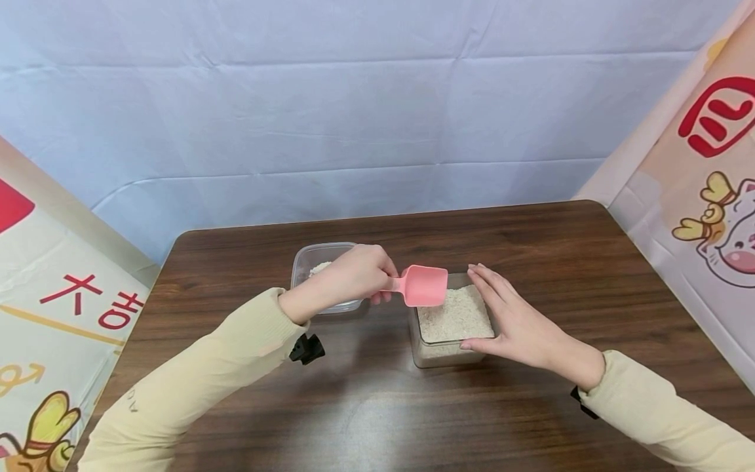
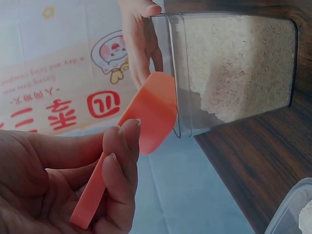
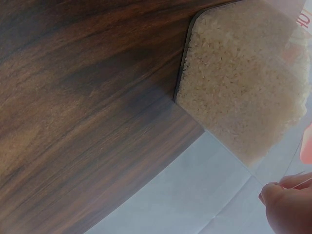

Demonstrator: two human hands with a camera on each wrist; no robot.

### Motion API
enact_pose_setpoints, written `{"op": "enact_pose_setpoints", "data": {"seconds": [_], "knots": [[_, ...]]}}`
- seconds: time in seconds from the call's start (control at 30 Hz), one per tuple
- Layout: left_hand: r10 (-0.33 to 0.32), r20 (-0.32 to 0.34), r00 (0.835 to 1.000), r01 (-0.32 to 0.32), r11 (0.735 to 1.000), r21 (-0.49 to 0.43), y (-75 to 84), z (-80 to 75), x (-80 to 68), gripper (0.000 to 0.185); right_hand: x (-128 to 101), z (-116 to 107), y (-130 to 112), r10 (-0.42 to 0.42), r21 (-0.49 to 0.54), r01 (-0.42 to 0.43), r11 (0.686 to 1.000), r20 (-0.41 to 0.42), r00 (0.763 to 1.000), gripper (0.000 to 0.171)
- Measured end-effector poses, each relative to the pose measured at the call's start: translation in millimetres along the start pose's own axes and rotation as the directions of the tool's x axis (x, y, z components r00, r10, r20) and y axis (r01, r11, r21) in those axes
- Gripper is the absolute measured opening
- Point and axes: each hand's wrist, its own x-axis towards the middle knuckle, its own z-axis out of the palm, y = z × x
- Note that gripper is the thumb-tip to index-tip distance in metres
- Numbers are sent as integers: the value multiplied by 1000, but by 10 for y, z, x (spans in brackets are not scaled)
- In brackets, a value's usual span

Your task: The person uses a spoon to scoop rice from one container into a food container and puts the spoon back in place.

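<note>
My left hand [image 1: 367,270] pinches the handle of a pink scoop [image 1: 426,286], with the thumb on one side and curled fingers on the other. The scoop is held over the left part of a clear rice container [image 1: 420,353], and its bowl looks empty in the head view. Rice [image 1: 457,319] fills much of the container, with a hollow beside its left wall in the left wrist view. My right hand [image 1: 519,324] holds the container's right side, thumb at the front rim and fingers toward the back. Its fingertips [image 3: 275,192] lie over the rim in the right wrist view.
A smaller clear plastic box [image 1: 301,262] with some rice in it stands to the left, partly hidden by my left forearm. Both containers are on a dark wooden table [image 1: 531,242]. A pale cloth [image 1: 354,118] hangs behind, with printed cloths at both sides.
</note>
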Motion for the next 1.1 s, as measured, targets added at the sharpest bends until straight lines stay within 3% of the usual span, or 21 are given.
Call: {"op": "enact_pose_setpoints", "data": {"seconds": [1.1], "knots": [[9,95,995,-24,987,157,222,-27,126,28,-5,-9,-9,10,5,-10,1000,6,1000,104]]}}
